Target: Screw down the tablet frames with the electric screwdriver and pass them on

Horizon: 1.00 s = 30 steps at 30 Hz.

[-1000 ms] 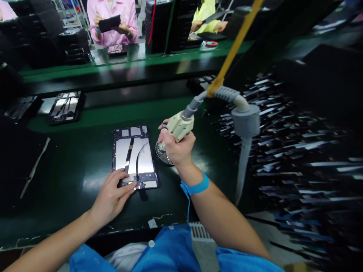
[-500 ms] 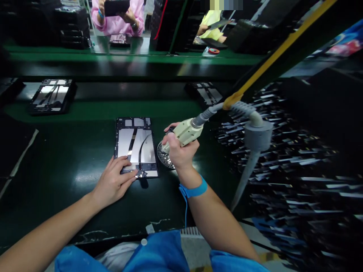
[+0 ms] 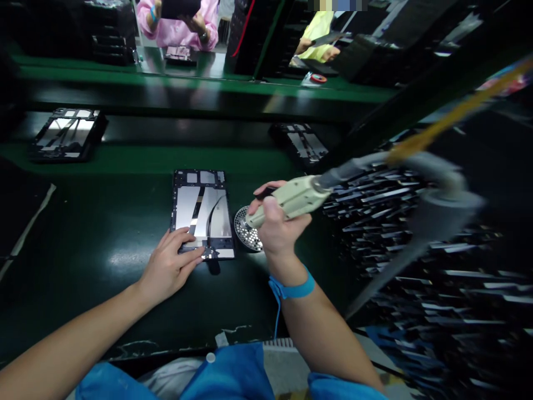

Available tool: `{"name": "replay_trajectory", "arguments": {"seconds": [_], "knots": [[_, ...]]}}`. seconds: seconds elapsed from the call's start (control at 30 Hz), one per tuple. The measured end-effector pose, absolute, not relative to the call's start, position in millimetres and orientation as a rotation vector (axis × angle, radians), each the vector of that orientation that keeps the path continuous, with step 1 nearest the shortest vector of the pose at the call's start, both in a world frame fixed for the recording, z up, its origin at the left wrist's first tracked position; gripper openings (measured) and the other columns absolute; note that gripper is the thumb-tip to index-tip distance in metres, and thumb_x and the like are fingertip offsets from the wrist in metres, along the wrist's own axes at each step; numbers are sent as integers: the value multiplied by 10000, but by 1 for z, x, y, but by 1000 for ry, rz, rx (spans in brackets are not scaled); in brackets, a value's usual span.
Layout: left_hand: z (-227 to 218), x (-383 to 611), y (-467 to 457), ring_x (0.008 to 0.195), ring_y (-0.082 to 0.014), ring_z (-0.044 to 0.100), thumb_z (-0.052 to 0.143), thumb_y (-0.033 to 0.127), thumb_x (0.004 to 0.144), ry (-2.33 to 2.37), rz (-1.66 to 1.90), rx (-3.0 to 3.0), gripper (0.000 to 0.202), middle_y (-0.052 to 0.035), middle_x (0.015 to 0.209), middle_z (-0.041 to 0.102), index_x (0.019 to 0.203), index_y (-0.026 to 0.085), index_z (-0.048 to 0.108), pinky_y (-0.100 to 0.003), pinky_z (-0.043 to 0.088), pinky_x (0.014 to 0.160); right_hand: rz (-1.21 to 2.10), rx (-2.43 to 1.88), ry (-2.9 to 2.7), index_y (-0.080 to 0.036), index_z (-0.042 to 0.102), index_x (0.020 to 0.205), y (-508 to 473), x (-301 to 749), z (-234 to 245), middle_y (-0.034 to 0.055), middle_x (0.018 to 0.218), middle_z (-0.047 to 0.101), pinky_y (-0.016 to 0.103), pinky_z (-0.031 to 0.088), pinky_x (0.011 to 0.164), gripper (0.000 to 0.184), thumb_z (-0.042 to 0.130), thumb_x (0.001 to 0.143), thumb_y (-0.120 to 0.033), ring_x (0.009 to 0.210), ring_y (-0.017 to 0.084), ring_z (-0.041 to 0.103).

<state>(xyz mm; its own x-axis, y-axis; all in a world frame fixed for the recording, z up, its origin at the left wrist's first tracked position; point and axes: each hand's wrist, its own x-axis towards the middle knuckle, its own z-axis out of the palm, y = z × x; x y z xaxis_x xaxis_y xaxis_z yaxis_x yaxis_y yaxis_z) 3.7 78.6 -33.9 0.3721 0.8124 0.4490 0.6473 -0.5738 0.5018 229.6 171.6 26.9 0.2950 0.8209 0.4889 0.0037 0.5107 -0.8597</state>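
Note:
An opened tablet [image 3: 216, 219], with silvery plates and dark ribbon cables inside, lies flat on the green bench. My left hand [image 3: 169, 269] rests on its lower left corner, fingers stretched out over the frame and lower edge. My right hand [image 3: 281, 233] is wrapped round a pale electric screwdriver [image 3: 302, 197], with a grey cable running off its back end. The screwdriver's front end points down over a round metal dish full of holes [image 3: 245, 233], just right of the tablet. My hand partly covers the dish, and the bit's tip cannot be made out.
Other opened tablets [image 3: 69, 133] lie at the back left, and another [image 3: 306, 143] at the back right. Dense racks of dark, thin parts [image 3: 416, 266] stand to the right. A blurred grey cable holder [image 3: 445, 214] hangs there. Two people work across the bench.
My right hand and the screwdriver have shifted right, uncovering more of the dish. The cable and its holder have swung right. My left hand stays on the tablet.

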Motion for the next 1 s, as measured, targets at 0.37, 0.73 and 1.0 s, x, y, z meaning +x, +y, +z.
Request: {"name": "replay_trajectory", "arguments": {"seconds": [0.37,0.73,1.0], "knots": [[-36,3,86,1290,-317,588,662,215,989,1255,1035,2420,214,-114,1247,663,1180,253,749,-562,513,1035,1061,-629,-1314,-263,636,1164,120,188,25,43,1022,681,304,576,536,316,720,898,-412,606,133,652],[-33,4,84,1308,-316,574,625,207,1004,1274,1016,2420,176,-115,1262,647,1127,244,746,-562,505,1050,966,-653,-1415,-255,633,1140,118,184,20,39,955,645,348,605,626,293,721,878,-355,711,174,672],[-37,4,82,1311,-324,571,617,182,1002,1271,1027,2418,198,-116,1257,639,1146,240,740,-577,516,1049,866,-666,-1471,-253,632,1122,120,185,25,41,943,688,356,625,628,289,707,873,-378,692,179,691]]}}
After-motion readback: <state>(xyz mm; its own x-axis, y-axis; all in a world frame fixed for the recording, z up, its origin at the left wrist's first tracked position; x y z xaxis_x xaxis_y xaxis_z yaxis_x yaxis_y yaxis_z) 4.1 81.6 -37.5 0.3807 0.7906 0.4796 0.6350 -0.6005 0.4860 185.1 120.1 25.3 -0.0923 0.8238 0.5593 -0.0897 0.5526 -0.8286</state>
